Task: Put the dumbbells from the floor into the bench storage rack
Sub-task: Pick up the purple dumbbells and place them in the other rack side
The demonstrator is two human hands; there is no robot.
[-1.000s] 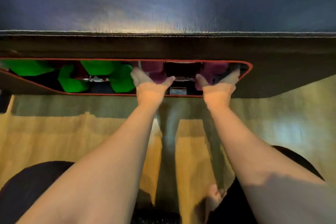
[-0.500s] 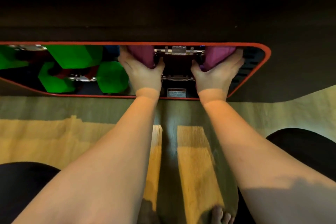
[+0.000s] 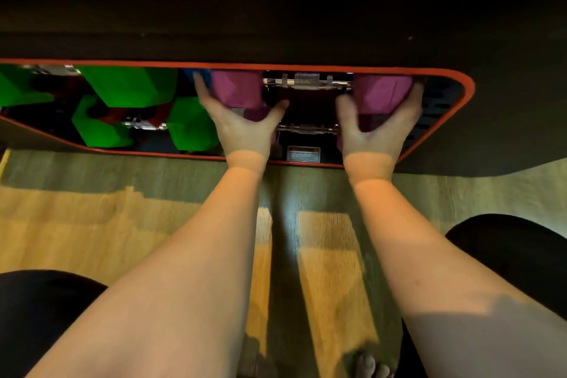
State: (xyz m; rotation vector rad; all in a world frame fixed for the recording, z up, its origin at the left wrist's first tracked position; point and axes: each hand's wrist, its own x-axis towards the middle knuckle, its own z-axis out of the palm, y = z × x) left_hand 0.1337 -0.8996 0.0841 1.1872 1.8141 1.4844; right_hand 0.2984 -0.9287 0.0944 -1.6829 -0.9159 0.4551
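Observation:
A pink dumbbell (image 3: 380,92) with a chrome knurled handle lies crosswise in the right part of the bench storage rack (image 3: 468,92), whose opening has a red rim. My left hand (image 3: 242,129) cups its left pink head and my right hand (image 3: 377,132) cups its right pink head. A second pink dumbbell (image 3: 306,129) sits lower, mostly hidden behind my hands. Green dumbbells (image 3: 129,86) fill the left half of the rack.
The black padded bench top (image 3: 276,9) overhangs the opening. A white warning label (image 3: 303,153) sits at the rack's lower edge. Wooden floor (image 3: 76,224) lies below, with my dark-clad knees at both lower corners and my toes at the bottom.
My hands have gone from the rack's lower edge up to the pink dumbbell's heads. The dumbbell now sits high in the opening. My head has dropped closer to the rack.

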